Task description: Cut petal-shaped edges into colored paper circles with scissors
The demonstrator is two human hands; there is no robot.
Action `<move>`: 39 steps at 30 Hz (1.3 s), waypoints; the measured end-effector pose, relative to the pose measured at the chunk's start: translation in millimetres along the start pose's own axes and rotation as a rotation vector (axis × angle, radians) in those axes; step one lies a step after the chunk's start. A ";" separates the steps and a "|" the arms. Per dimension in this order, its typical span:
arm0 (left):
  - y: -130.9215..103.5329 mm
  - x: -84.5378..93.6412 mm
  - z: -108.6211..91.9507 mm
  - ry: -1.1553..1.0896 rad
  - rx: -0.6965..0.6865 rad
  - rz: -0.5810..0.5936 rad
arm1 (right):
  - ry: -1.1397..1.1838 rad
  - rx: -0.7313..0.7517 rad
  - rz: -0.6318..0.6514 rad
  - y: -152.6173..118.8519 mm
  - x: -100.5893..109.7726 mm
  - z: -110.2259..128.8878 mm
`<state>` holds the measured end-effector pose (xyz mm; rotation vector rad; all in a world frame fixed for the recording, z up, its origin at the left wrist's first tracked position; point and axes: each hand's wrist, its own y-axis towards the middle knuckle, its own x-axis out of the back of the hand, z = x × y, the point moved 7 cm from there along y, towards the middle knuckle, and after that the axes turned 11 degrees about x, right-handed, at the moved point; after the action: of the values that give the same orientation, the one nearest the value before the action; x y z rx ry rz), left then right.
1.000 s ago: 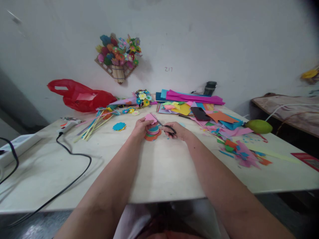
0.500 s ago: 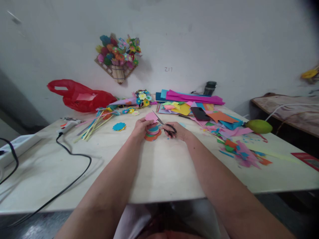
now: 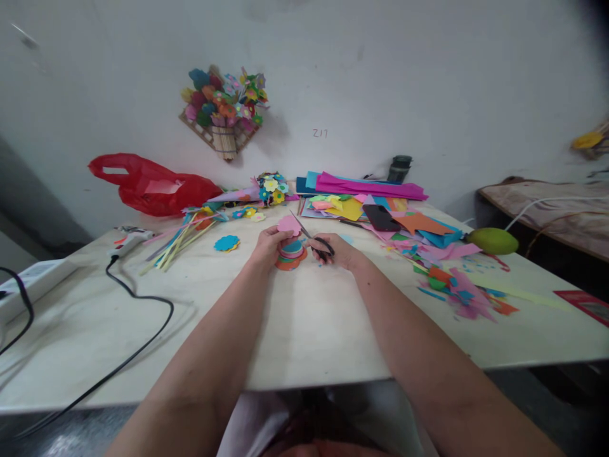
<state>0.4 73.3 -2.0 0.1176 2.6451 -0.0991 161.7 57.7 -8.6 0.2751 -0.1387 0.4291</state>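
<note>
Between the thumb and fingers of my left hand [image 3: 269,244] is a pink paper piece [image 3: 288,225] with a rounded edge. My right hand [image 3: 335,249] grips black-handled scissors [image 3: 324,247], their blades pointing up and left beside the pink paper. Whether the blades touch the paper I cannot tell. Just below both hands, a stack of round coloured paper cutouts [image 3: 290,261] lies on the table, partly covered by my left fingers. Blue scalloped paper cutouts [image 3: 227,243] lie off to the left.
Paper scraps [image 3: 471,295] and a phone [image 3: 380,218] lie to the right. Folded magenta paper [image 3: 371,186] is at the back. On the left are paper strips [image 3: 174,244], a glue gun [image 3: 130,240] with a black cord, a power strip [image 3: 35,282] and a red bag [image 3: 162,187].
The hands, pink paper and scissors stay nearly in place. More of the pink paper's scalloped edge shows now. The whole view has shifted very slightly.
</note>
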 end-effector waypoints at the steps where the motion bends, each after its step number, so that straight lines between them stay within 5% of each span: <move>1: 0.0 -0.2 0.2 0.003 -0.001 0.002 | -0.003 -0.004 -0.004 0.5 0.0 -0.9; 39: 1.1 -1.9 1.3 -0.002 -0.021 -0.002 | 0.070 -0.055 -0.061 -0.5 -6.0 4.8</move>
<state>2.7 74.1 -2.3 0.1074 2.6436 -0.0727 156.1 53.5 -5.3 0.2099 -0.0734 0.3736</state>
